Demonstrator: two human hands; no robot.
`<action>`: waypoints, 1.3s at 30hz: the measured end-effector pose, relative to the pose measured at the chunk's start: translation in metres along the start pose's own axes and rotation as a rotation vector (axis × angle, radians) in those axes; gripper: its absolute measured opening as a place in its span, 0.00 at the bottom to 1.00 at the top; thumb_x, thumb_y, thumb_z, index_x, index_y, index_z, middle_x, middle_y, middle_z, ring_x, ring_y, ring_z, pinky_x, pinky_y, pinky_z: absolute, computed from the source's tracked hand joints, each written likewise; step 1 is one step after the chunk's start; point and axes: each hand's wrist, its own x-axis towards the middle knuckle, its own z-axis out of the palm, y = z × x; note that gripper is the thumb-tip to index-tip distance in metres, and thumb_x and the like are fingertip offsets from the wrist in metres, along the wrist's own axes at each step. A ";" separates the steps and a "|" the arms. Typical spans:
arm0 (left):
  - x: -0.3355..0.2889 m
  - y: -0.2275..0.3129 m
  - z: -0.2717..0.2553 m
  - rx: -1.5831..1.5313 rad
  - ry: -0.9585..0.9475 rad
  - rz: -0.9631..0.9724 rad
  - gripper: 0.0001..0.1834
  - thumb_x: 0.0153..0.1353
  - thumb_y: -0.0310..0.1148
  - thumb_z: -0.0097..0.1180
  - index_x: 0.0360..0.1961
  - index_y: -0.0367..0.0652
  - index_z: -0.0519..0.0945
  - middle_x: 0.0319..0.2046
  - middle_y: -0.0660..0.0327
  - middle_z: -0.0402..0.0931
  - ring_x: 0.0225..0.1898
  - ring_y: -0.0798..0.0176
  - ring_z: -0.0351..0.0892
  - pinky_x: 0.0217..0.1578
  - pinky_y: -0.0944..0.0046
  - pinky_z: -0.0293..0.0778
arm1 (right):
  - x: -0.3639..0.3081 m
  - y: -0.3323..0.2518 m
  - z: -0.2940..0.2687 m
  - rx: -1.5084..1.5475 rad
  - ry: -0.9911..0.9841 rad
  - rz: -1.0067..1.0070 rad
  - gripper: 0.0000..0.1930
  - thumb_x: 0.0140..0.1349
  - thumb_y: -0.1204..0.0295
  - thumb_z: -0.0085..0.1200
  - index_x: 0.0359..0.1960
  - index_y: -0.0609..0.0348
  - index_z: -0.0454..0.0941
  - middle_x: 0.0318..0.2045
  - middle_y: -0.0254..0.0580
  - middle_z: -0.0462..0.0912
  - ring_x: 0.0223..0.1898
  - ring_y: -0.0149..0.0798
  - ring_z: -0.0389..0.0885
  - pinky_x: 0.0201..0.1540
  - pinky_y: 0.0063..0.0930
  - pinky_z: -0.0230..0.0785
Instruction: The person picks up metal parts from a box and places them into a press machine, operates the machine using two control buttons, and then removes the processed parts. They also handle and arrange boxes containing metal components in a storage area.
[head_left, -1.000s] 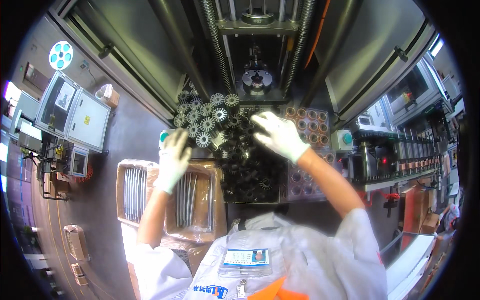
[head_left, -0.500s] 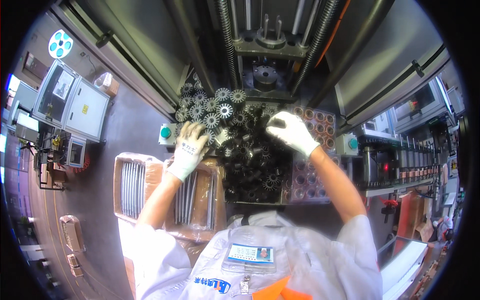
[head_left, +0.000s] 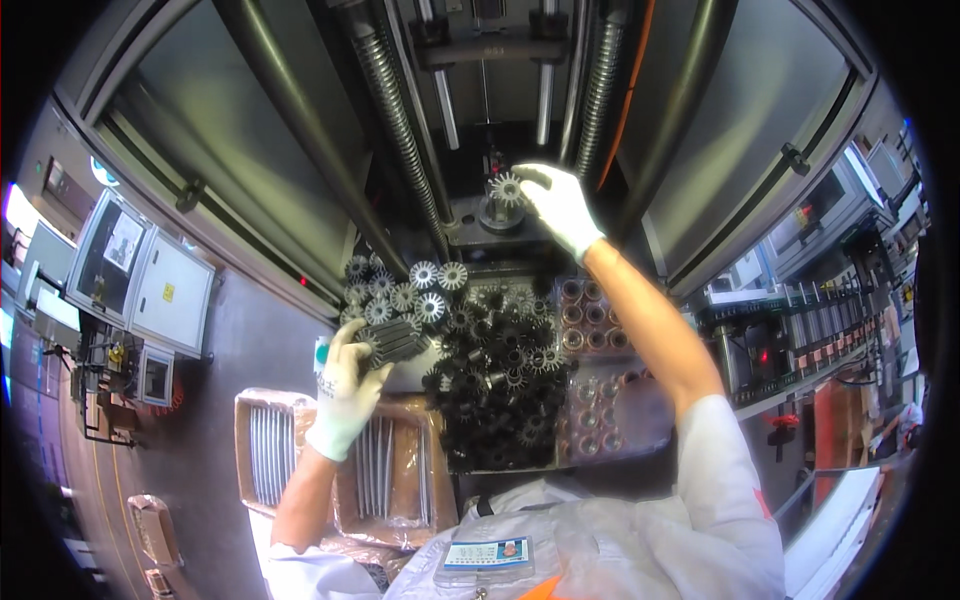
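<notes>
R hand point(head_left: 557, 205) nearly closed: thumb + fingertips pinch a toothed wheel point(head_left: 508, 188) by its edge, prob. to leave face & centre hole unblocked. Wheel is at/just above round metal base point(head_left: 501, 218), betw. coil-covered posts point(head_left: 600, 100); contact w/ base can't tell from here.

L hand point(head_left: 346, 390) curled about one end of dark ribbed cylinder point(head_left: 400, 340), approx. on its side; long body likely needs the fuller grip. Beyond it, toothed parts point(head_left: 403, 296) stand on end, packed close, presumably propping each other. Loose black heap point(head_left: 495, 410) to R, no order.

Copper rings point(head_left: 594, 315) in rows, clear tray point(head_left: 645, 410), prob. kept apart thus. Metal strips point(head_left: 378, 465) edge-up in lined box point(head_left: 390, 530), nr L forearm.
</notes>
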 end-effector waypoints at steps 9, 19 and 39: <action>0.042 0.011 0.038 -0.184 0.049 0.024 0.18 0.52 0.20 0.70 0.38 0.38 0.72 0.60 0.49 0.72 0.56 0.58 0.76 0.52 0.61 0.76 | 0.055 0.059 0.004 -0.360 -0.070 0.214 0.19 0.60 0.75 0.50 0.52 0.64 0.83 0.49 0.53 0.86 0.52 0.47 0.85 0.58 0.32 0.73; 0.179 0.032 0.094 -0.187 0.181 0.229 0.19 0.51 0.25 0.71 0.40 0.38 0.74 0.56 0.49 0.75 0.50 0.51 0.79 0.51 0.57 0.75 | -0.071 0.018 -0.022 -0.546 -0.079 -0.146 0.18 0.65 0.67 0.57 0.55 0.57 0.79 0.45 0.49 0.81 0.49 0.49 0.80 0.54 0.39 0.72; 0.262 0.014 0.179 0.349 -0.239 0.152 0.20 0.48 0.37 0.73 0.43 0.43 0.85 0.39 0.51 0.85 0.45 0.47 0.84 0.49 0.53 0.78 | -0.188 -0.013 -0.031 -0.709 -0.441 -0.346 0.16 0.64 0.64 0.59 0.52 0.51 0.81 0.44 0.38 0.82 0.45 0.43 0.81 0.52 0.38 0.71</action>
